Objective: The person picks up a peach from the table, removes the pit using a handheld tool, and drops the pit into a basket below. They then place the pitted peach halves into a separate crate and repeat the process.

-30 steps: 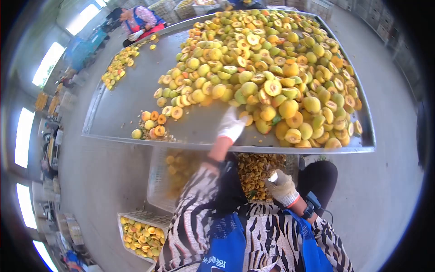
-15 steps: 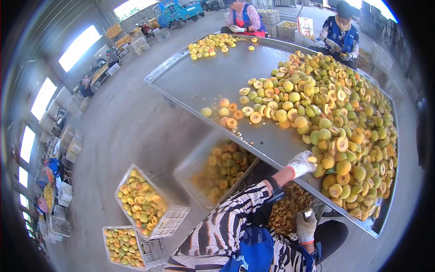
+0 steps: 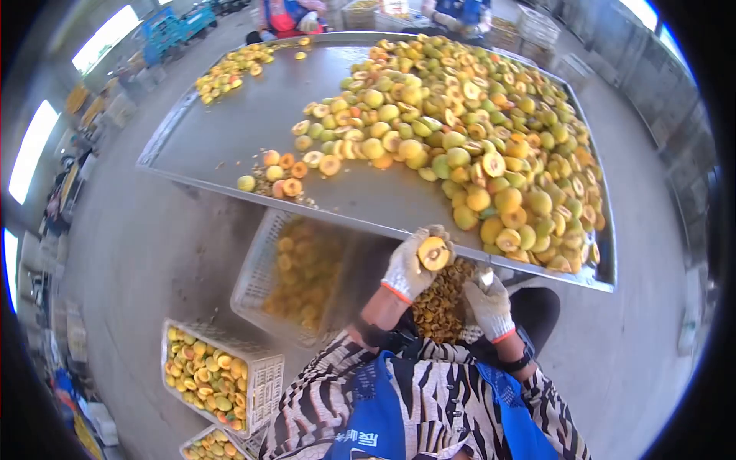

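Note:
In a work glove, my left hand (image 3: pixel 412 266) is closed around a halved yellow peach (image 3: pixel 433 253), its cut face turned up with the pit area showing. It is just off the near edge of the metal table (image 3: pixel 360 201). To its right, my gloved right hand (image 3: pixel 488 303) grips a small metal pitting tool (image 3: pixel 484 277), whose exact shape is too small to make out. Below and between both hands lies a heap of brownish pits and scraps (image 3: pixel 443 303). A large pile of peach halves (image 3: pixel 491 146) covers the table's right side.
A blurred crate of peaches (image 3: pixel 249 280) stands under the table's near edge. Another full white crate (image 3: pixel 264 383) is on the floor at lower left, with one more below it. Smaller peach groups (image 3: pixel 230 73) lie on the table's left. Two people (image 3: pixel 460 15) sit across the table.
My left hand has come back from the pile to in front of me with a peach half. My right hand has risen closer to it. The view has swung right.

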